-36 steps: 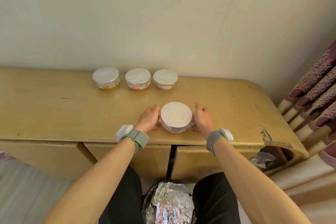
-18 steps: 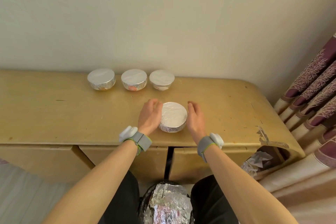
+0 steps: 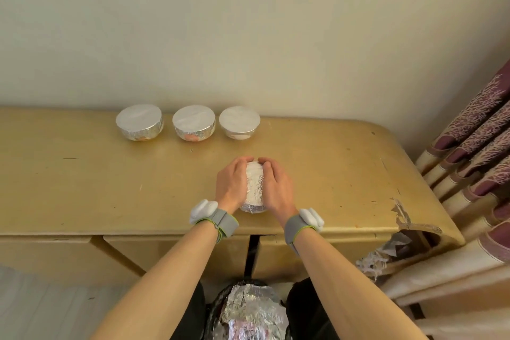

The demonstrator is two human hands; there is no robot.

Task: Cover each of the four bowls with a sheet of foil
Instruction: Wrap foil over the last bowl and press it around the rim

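Since both your hands are wrapped round it, the small round bowl under crinkled silver foil (image 3: 254, 188) is mostly hidden. Only a strip of its top and the near edge show. It sits on the worn yellow-tan wooden desktop (image 3: 82, 174), dead ahead of you and not far from the front edge.

Your left hand (image 3: 231, 186) cups its 9 o'clock side and your right hand (image 3: 276, 188) its 3 o'clock side. Fingers are curled over the rim, tips almost meeting at 12.

Looks to me like you're crimping the last sheet down, so the job's nearly done. The three round foil-capped bowls (image 3: 193, 123), lined up near the wall at roughly 11 o'clock from this one, already have tight flat tops.

Stuff that could bite you from here, imo:

- Squeeze too hard and thin foil like that can tear at the rim, or the flat top dents in.
- Press harder with one hand than the other and the bowl could skid toward the desk edge at 6 o'clock.
- I can't tell whether the far side is tucked under, since your fingers cover it. A loose flap there might spring up once you let go.

A wad of crumpled silver foil (image 3: 248, 312) sits in something dark below the desk at 6 o'clock.
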